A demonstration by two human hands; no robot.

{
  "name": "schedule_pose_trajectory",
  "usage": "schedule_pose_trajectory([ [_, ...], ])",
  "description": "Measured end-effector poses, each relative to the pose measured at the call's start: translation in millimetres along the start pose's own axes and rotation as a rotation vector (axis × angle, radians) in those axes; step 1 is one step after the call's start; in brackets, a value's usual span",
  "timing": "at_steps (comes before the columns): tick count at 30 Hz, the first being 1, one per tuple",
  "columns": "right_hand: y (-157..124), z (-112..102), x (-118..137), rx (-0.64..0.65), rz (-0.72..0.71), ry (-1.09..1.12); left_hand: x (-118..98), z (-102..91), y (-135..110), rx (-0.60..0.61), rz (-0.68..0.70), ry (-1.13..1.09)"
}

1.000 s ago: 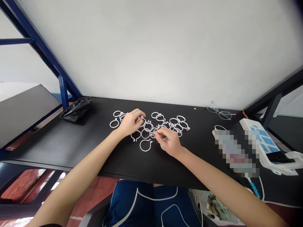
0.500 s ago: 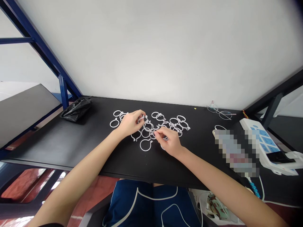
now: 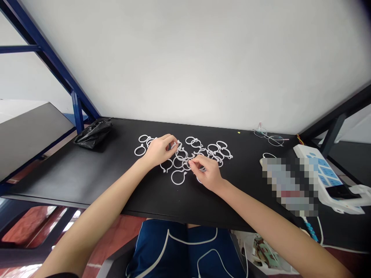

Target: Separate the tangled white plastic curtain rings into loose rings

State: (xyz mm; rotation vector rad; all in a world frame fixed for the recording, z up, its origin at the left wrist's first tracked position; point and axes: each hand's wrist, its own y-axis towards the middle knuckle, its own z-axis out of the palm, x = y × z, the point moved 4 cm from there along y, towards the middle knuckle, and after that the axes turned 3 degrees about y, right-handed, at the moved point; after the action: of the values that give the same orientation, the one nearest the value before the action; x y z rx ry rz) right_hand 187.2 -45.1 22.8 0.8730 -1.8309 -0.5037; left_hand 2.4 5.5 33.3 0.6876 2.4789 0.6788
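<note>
Many white plastic curtain rings (image 3: 177, 177) with small eyelets lie scattered and overlapping on the black tabletop (image 3: 162, 197). At the left of the pile, my left hand (image 3: 161, 150) has its thumb and index finger curled round a white ring (image 3: 174, 145), partly hidden by the fingers. My right hand (image 3: 207, 172) rests low over the pile's right part, thumb and index fingertips pinched at the edge of another ring (image 3: 187, 165). More rings lie partly covered under that palm.
A crumpled black plastic bag (image 3: 93, 134) sits at the left. On the right are eyeglasses (image 3: 275, 140), a blurred-out phone (image 3: 286, 185) with a cable, and a white power strip (image 3: 326, 173). A wall (image 3: 185, 77) rises behind the table.
My left fingers have drawn slightly closer together around the ring. My right hand and the scattered rings have stayed nearly still.
</note>
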Motion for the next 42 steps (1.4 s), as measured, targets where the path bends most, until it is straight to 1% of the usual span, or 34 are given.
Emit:
schedule_pose_trajectory([
  [13, 1, 0, 0, -0.001, -0.005, -0.002, -1, 0.5, 0, 0.009, 0.028, 0.013],
  [17, 1, 0, 1, -0.006, -0.007, -0.006, 1, 3.0, -1, 0.038, 0.042, -0.048],
  [20, 0, -1, 0, -0.01, 0.009, -0.011, -2, 3.0, -1, 0.014, 0.071, -0.114],
  [24, -1, -3, -4, -0.048, 0.066, 0.006, -18, 3.7, -3, 0.002, 0.129, -0.198],
  [27, -1, -4, -4, -0.079, 0.065, -0.006, -35, 6.4, -7, -0.005, 0.199, -0.264],
  [29, 0, -4, -4, -0.079, 0.059, -0.019, -45, 9.1, -10, -0.014, 0.243, -0.296],
  [30, 0, -4, -3, -0.074, 0.053, -0.027, -48, 10.3, -11, -0.027, 0.253, -0.315],
  [32, 1, -4, -2, -0.073, 0.033, -0.05, -51, 9.8, -12, -0.113, 0.238, -0.37],
  [35, 1, -4, 0, -0.076, -0.009, -0.067, -48, 3.1, -13, -0.341, 0.179, -0.43],
  [37, 1, -4, 0, -0.069, -0.014, -0.058, -48, -0.9, -13, -0.441, 0.194, -0.396],
  [39, 1, -3, 0, -0.058, -0.003, -0.043, -49, -2.2, -12, -0.456, 0.244, -0.34],
  [42, 0, -2, -1, -0.042, 0.012, -0.032, -50, -0.6, -12, -0.407, 0.295, -0.292],
])
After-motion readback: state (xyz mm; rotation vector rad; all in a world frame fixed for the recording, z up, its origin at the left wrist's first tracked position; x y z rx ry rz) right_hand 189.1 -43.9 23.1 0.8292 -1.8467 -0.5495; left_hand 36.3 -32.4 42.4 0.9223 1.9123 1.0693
